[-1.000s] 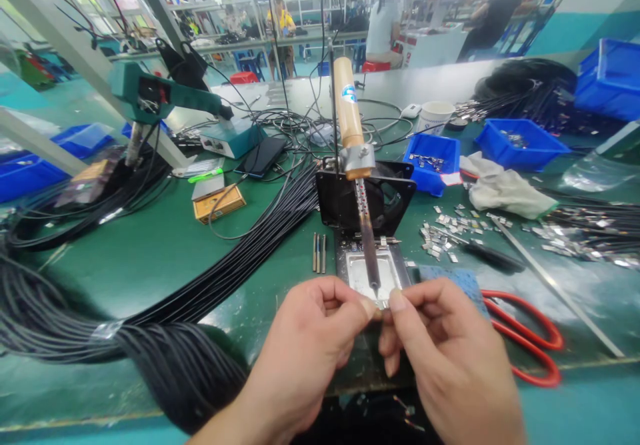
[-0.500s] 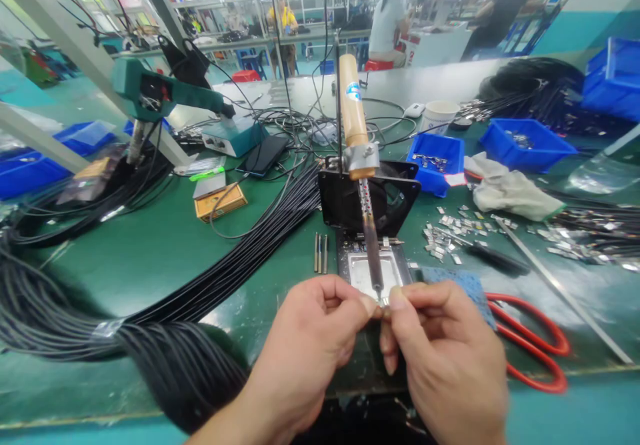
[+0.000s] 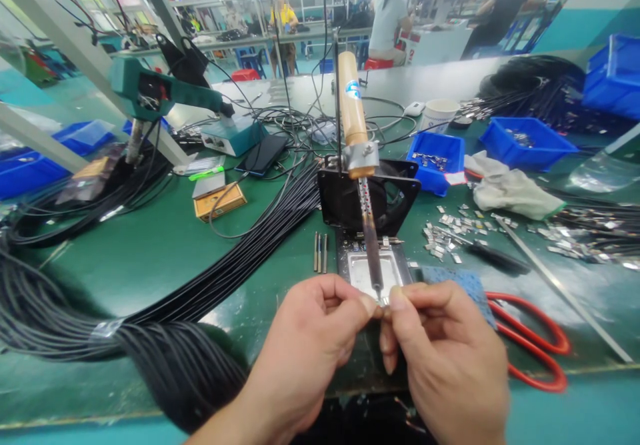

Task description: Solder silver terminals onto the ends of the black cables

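Note:
A soldering iron (image 3: 370, 231) with a wooden handle is clamped upright at a slant, its tip pointing down over a metal tray (image 3: 354, 268). Just below the tip, my left hand (image 3: 320, 331) and my right hand (image 3: 445, 351) meet fingertip to fingertip, both pinched. Between them shows a small shiny piece, largely covered by the fingers, touching or very near the iron's tip. What exactly each hand holds is too small to make out. A black fan (image 3: 343, 198) stands behind the iron.
Black cables (image 3: 250, 251) stretch across the left side. Blue bins (image 3: 435, 158), a glove (image 3: 515, 188), small metal connectors (image 3: 440, 238), a blue sponge (image 3: 457, 285) and red-handled scissors (image 3: 537, 368) lie to the right. Three metal rods (image 3: 321, 253) lie left of the tray. People are in the background.
My hands keep the same pinch under the iron's tip. In the background, the person in yellow and the seated person have shifted their arms slightly.

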`<state>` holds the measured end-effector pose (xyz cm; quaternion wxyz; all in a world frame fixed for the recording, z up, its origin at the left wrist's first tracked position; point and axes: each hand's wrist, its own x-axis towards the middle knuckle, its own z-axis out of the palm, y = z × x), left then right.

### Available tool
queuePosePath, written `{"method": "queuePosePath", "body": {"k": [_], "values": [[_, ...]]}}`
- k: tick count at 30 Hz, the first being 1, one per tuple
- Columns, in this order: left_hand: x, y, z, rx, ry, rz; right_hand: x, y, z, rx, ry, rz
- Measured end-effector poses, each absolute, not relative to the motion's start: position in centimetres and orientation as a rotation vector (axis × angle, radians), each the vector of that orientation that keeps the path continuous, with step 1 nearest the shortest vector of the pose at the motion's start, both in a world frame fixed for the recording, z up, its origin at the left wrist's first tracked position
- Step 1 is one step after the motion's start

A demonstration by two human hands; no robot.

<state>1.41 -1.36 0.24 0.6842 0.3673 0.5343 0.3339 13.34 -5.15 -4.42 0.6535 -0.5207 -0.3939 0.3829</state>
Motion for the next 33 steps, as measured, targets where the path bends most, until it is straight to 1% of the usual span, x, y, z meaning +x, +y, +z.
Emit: {"method": "queuePosePath", "body": {"k": [33], "values": [[1.11, -2.08, -0.01, 0.793, 1.166, 0.767, 13.49, -5.07, -4.33, -1.188, -0.881, 0.912]]}}
